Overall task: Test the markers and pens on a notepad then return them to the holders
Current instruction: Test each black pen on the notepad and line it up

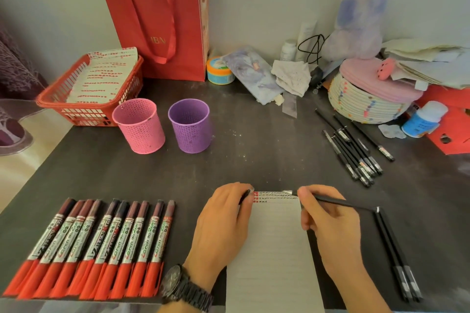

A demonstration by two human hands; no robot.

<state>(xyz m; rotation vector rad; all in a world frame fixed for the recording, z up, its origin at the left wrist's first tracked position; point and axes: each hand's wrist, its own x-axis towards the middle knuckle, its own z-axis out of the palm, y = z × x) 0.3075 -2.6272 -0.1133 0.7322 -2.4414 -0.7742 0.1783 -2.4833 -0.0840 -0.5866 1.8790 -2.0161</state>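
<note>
Right hand (330, 221) holds pen (340, 203), left hand (223, 218) cap (244, 196)

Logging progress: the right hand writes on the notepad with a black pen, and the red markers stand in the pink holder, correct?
No: the head view shows the red markers lying in a row on the table, left of the notepad, not in the pink holder. The rest holds.

Left hand (223, 221), right hand (330, 223); fingers (305, 192) curled (pinching)
</note>
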